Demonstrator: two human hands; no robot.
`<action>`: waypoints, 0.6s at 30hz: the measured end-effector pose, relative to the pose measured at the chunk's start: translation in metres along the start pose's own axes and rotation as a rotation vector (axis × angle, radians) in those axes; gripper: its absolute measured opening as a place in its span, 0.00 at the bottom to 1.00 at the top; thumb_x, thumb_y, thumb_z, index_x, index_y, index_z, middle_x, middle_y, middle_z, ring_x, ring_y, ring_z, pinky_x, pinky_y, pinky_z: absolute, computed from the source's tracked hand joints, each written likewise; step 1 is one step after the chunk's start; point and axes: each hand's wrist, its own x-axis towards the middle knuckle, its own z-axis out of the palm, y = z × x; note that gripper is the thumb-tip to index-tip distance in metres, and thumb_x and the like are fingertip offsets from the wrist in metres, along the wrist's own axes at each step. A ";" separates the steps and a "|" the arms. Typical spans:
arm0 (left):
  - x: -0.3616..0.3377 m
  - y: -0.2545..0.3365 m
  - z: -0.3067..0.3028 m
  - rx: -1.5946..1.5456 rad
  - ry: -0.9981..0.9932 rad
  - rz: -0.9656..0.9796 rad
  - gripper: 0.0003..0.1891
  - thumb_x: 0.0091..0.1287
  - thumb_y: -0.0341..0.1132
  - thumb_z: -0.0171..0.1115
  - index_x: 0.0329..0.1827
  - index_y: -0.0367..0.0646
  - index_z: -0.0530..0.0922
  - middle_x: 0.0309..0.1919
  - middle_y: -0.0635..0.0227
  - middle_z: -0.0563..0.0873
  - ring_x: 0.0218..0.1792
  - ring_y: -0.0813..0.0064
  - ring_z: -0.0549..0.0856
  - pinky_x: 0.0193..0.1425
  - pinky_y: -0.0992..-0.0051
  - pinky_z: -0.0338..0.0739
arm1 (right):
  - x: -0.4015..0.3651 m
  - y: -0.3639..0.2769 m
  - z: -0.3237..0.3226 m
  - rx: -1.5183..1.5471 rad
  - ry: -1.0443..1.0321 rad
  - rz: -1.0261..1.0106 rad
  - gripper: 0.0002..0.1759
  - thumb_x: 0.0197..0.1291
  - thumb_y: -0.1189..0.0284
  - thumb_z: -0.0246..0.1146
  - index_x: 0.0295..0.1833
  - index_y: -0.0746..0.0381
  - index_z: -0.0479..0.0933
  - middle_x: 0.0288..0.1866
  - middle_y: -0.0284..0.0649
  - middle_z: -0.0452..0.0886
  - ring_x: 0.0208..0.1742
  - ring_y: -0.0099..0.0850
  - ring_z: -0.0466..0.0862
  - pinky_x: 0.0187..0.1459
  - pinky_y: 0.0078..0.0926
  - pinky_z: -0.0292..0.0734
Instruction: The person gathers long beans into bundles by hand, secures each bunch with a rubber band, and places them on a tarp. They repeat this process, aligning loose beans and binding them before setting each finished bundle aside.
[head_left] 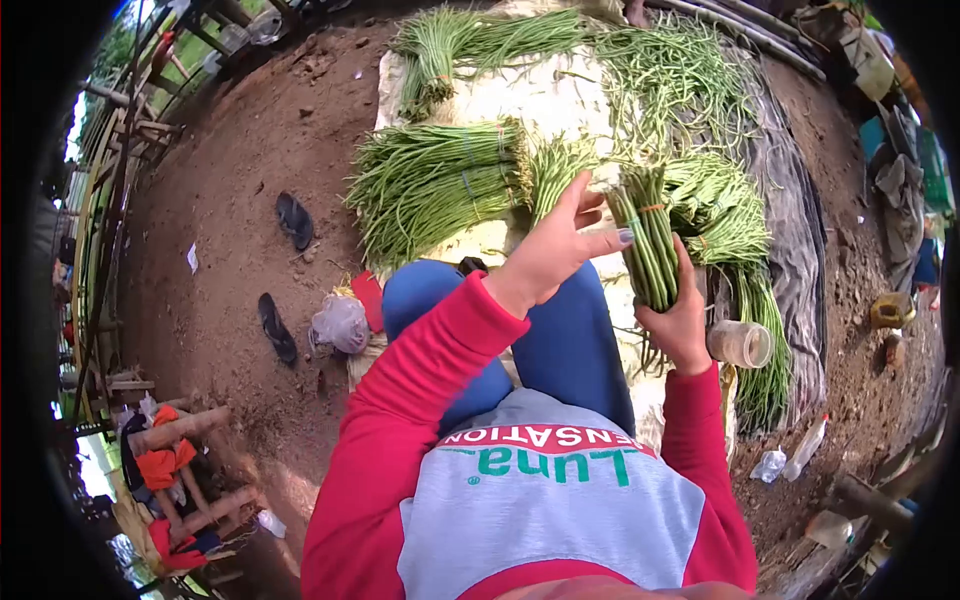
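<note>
My right hand (680, 318) is wrapped round the lower part of a bundle of long green beans (652, 255), its thumb and fingers on either side. An orange-red band (653, 208) circles the bundle near its top. To its left my left hand (562, 240) is open, fingers apart, with the thumb tip right at the bundle's edge. Behind the hands, a large stack of tied long beans (430, 185) lies on the pale sheet (545, 100). More bean bundles (715, 205) lie just right of the held one.
A clear plastic jar (740, 343) stands by my right wrist. Loose long beans (680, 75) spread over the sheet's far right. Two dark flip-flops (294, 220) lie on the bare soil to the left, near a plastic bag (341, 324). A wooden frame with cloths (165, 465) stands at lower left.
</note>
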 end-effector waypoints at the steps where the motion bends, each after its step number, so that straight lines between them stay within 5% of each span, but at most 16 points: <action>1: -0.003 0.007 -0.012 0.144 -0.078 0.061 0.36 0.69 0.37 0.70 0.76 0.34 0.65 0.70 0.52 0.73 0.70 0.59 0.73 0.74 0.59 0.69 | -0.003 0.001 -0.011 -0.049 -0.006 0.068 0.53 0.47 0.81 0.68 0.82 0.58 0.55 0.60 0.51 0.83 0.57 0.38 0.87 0.58 0.33 0.80; 2: -0.007 0.014 -0.025 0.291 -0.158 0.116 0.40 0.68 0.39 0.72 0.79 0.35 0.62 0.74 0.53 0.69 0.72 0.58 0.71 0.75 0.58 0.66 | -0.006 0.002 -0.020 -0.103 -0.006 0.136 0.53 0.47 0.82 0.67 0.82 0.58 0.55 0.61 0.50 0.83 0.57 0.37 0.86 0.58 0.32 0.80; 5: -0.030 0.030 -0.056 0.611 -0.049 0.404 0.30 0.66 0.35 0.72 0.71 0.39 0.74 0.66 0.55 0.79 0.67 0.59 0.77 0.72 0.62 0.70 | -0.016 0.036 -0.034 -0.119 -0.047 0.184 0.53 0.49 0.81 0.68 0.83 0.56 0.53 0.66 0.54 0.79 0.58 0.38 0.85 0.58 0.33 0.80; 6: -0.040 0.033 -0.063 0.744 0.013 0.503 0.27 0.65 0.34 0.73 0.67 0.39 0.78 0.62 0.55 0.82 0.65 0.59 0.80 0.70 0.64 0.72 | -0.021 0.050 -0.037 -0.250 -0.082 0.210 0.56 0.50 0.72 0.75 0.83 0.56 0.52 0.73 0.58 0.71 0.66 0.44 0.80 0.64 0.37 0.76; 8: -0.060 0.032 -0.075 0.769 0.273 0.587 0.21 0.62 0.30 0.73 0.59 0.39 0.82 0.56 0.57 0.86 0.58 0.59 0.84 0.64 0.66 0.76 | -0.033 0.091 -0.038 -0.975 -0.276 0.357 0.57 0.51 0.59 0.78 0.82 0.57 0.54 0.78 0.61 0.63 0.75 0.51 0.71 0.71 0.42 0.69; 10: -0.083 0.026 -0.089 0.792 0.376 0.614 0.21 0.61 0.29 0.73 0.58 0.39 0.82 0.55 0.58 0.86 0.57 0.59 0.84 0.63 0.65 0.77 | -0.030 0.115 -0.037 -0.744 -0.335 0.267 0.54 0.53 0.50 0.76 0.80 0.61 0.60 0.79 0.63 0.60 0.78 0.55 0.65 0.75 0.44 0.62; 12: -0.108 0.022 -0.098 1.149 0.437 0.571 0.19 0.59 0.31 0.74 0.54 0.39 0.83 0.53 0.58 0.86 0.55 0.56 0.84 0.60 0.62 0.78 | -0.019 0.095 -0.018 -0.445 -0.240 0.176 0.38 0.64 0.59 0.70 0.73 0.67 0.69 0.76 0.58 0.68 0.77 0.52 0.68 0.74 0.42 0.64; 15: -0.129 0.021 -0.105 1.477 0.421 0.605 0.19 0.58 0.34 0.75 0.51 0.39 0.83 0.51 0.57 0.85 0.54 0.53 0.82 0.59 0.59 0.77 | 0.007 0.047 0.027 -0.045 -0.204 0.082 0.31 0.68 0.64 0.67 0.71 0.66 0.71 0.70 0.55 0.75 0.73 0.48 0.73 0.73 0.40 0.66; 18: -0.126 0.017 -0.121 1.260 0.502 0.458 0.20 0.57 0.38 0.77 0.49 0.39 0.83 0.49 0.57 0.85 0.55 0.52 0.82 0.59 0.59 0.76 | 0.029 -0.023 0.070 -0.014 -0.298 -0.077 0.27 0.67 0.61 0.67 0.67 0.62 0.76 0.67 0.50 0.78 0.71 0.48 0.75 0.73 0.42 0.65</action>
